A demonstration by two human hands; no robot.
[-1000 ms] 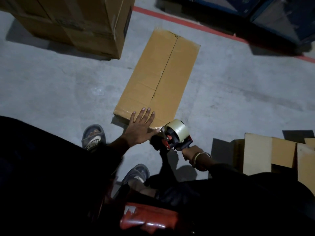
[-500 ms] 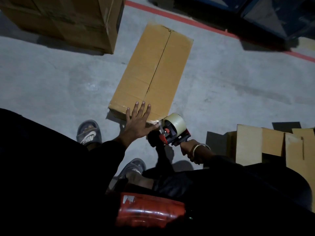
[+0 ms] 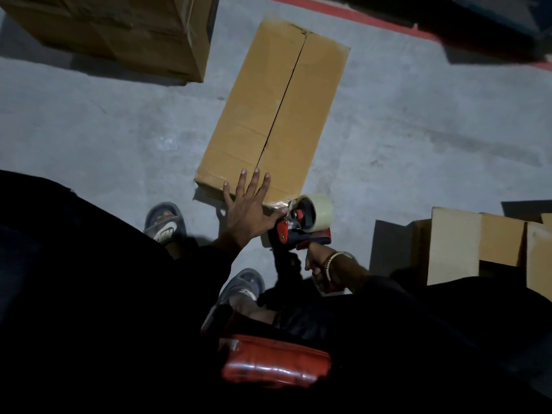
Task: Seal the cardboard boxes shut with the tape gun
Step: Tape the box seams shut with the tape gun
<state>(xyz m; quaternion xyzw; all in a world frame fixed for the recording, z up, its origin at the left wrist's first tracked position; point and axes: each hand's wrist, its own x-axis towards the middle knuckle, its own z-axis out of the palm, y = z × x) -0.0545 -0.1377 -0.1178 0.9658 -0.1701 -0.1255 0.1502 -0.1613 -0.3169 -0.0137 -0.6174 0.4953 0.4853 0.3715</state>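
little has shifted: left hand [image 3: 248, 210], fingers spread, pins the box [image 3: 277, 115]; right hand [image 3: 325, 264] grips tape gun [image 3: 301, 222]; i see the seam running toward 12 o'clock.

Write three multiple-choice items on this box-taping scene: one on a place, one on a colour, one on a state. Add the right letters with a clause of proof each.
1. Where is the tape gun with the clear tape roll?
A. At the near end of the closed tan cardboard box
B. On the far end of that box
C. On the grey concrete floor by the stacked boxes

2. What colour is the line painted on the floor?
A. Yellow
B. Red
C. White

3. How is the box's centre seam?
A. Taped along its whole length
B. Flaps standing open
C. Flaps shut, seam bare along the top

Answers: 1 A, the gun sits at the near edge beside the left hand pressing the box; the right hand holds it. 2 B, the stripe is red. 3 C, a dark gap shows between the flat flaps.
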